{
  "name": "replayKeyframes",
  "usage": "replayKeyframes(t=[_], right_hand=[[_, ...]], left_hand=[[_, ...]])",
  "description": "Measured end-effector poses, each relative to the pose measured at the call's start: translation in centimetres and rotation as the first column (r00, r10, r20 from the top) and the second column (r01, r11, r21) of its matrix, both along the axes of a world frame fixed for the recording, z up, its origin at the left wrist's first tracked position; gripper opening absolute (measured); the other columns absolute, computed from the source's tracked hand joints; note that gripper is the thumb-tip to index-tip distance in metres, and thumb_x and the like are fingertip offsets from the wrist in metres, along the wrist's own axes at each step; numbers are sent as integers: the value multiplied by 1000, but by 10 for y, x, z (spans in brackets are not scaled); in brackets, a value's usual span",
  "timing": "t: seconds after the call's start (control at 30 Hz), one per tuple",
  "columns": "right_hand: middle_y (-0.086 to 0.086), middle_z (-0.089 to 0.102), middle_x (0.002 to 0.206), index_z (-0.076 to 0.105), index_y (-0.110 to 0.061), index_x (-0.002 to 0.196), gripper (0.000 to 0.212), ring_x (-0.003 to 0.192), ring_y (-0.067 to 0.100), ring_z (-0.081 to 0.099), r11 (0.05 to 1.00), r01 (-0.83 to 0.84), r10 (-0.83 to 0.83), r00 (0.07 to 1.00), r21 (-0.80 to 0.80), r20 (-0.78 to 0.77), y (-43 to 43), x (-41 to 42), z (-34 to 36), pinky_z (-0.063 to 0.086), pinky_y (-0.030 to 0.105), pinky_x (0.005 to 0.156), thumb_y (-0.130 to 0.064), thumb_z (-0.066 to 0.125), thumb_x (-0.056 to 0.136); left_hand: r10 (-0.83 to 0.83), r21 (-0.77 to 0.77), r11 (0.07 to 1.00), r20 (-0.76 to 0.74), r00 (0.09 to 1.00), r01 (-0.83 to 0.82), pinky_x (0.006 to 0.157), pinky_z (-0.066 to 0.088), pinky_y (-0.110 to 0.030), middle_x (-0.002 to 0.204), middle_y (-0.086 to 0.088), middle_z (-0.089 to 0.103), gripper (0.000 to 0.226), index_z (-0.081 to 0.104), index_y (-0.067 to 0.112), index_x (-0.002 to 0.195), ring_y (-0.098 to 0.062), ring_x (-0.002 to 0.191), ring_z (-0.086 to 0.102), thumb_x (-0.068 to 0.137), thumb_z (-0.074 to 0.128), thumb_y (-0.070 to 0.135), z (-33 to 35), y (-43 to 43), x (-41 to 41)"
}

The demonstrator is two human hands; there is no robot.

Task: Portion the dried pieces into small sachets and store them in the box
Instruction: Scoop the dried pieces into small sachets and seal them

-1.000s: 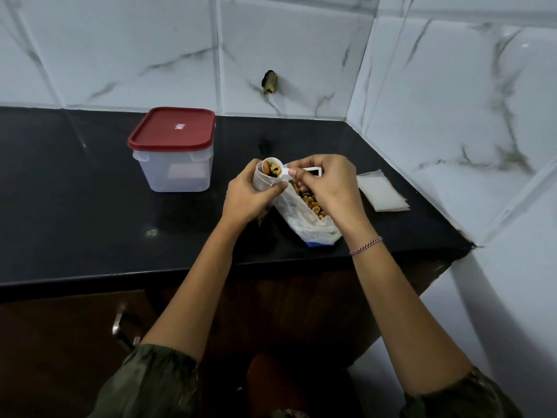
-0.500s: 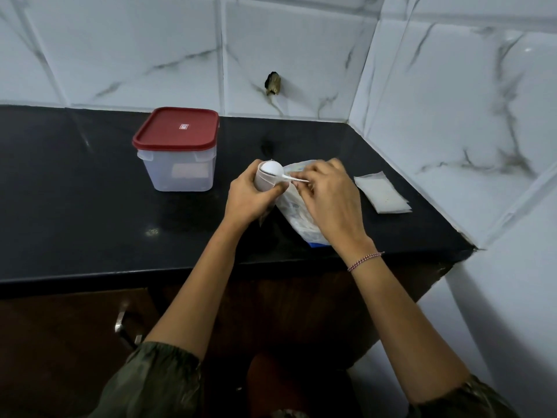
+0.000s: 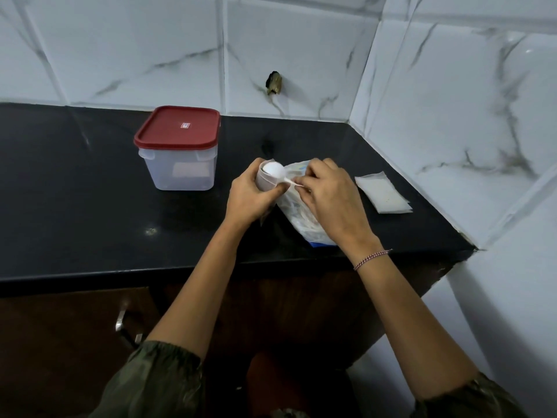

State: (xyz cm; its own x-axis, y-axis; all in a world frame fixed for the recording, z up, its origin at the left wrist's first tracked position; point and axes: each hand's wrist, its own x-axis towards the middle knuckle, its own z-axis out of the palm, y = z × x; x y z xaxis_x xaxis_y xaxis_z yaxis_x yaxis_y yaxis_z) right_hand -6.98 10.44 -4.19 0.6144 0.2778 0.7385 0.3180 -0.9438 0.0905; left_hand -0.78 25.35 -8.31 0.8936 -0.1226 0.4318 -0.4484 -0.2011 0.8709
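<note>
A second ago the spoon (image 3: pixel 273 170) sat heaped with dried pieces; now it is tipped over the mouth of the sachet (image 3: pixel 265 184), white back up, so I judge this scoop has gone in. My left hand (image 3: pixel 248 199) wraps the sachet; my right hand (image 3: pixel 334 200) pinches the spoon handle above the bag (image 3: pixel 297 217). The box (image 3: pixel 180 167) stands lidded, well apart on the surface (image 3: pixel 75 191), spare sachets (image 3: pixel 382 191) lying to the right.
</note>
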Motion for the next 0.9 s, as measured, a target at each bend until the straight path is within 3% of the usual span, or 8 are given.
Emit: replayKeyframes(t=[0.2, 0.37, 0.47, 0.53, 0.77, 0.9], right_hand=[[4, 56, 84, 71, -10, 85, 6, 79, 20, 50, 986, 13, -9, 1000, -167, 24, -10, 5, -5, 43, 31, 61, -9, 73, 79], [4, 54, 89, 73, -10, 97, 15, 83, 21, 49, 998, -26, 34, 992, 66, -124, -10, 2, 3, 47, 36, 69, -15, 62, 88], [3, 53, 91, 73, -10, 100, 17, 86, 13, 45, 971, -49, 95, 977, 232, -191, -11, 3, 5, 41, 14, 78, -15, 63, 88], [0, 52, 93, 73, -11, 102, 17, 89, 6, 41, 953, -31, 99, 972, 301, -211, -12, 3, 6, 35, 2, 76, -15, 64, 88], [-4, 52, 92, 71, -11, 107, 21, 91, 6, 43, 942, 35, 48, 970, 333, -239, -12, -1, 9, 32, 2, 70, -18, 63, 89], [-5, 53, 89, 71, -11, 106, 21, 87, 11, 52, 918, 61, 16, 982, 393, -189, -6, -3, 8, 35, 10, 68, -19, 65, 88]], left_hand=[[-17, 24, 1000, 17, 1000, 17, 78, 55, -27, 92, 11, 65, 30, 59, 19, 102, -8, 90, 64, 78, 77, 26, 0, 1, 0], [-6, 22, 1000, 16, 1000, 6, 73, 51, -18, 88, 12, 66, 27, 60, 23, 100, -4, 85, 63, 78, 76, 25, 0, 1, -1], [-6, 22, 1000, -7, 1000, 6, 69, 48, -9, 90, 14, 65, 25, 59, 27, 101, -2, 86, 62, 80, 73, 23, 3, 0, -3], [-6, 22, 1000, -16, 1000, 6, 68, 46, -6, 92, 12, 65, 24, 59, 27, 102, -3, 88, 62, 81, 72, 23, 3, 0, -3], [-17, 34, 999, -51, 999, 19, 84, 53, -29, 103, 5, 68, 28, 61, 23, 107, -11, 98, 63, 81, 71, 28, 0, 1, 1], [-18, 40, 999, -56, 998, 20, 87, 52, -30, 104, 6, 67, 35, 60, 23, 113, -10, 99, 63, 81, 70, 29, 2, 0, -1]])
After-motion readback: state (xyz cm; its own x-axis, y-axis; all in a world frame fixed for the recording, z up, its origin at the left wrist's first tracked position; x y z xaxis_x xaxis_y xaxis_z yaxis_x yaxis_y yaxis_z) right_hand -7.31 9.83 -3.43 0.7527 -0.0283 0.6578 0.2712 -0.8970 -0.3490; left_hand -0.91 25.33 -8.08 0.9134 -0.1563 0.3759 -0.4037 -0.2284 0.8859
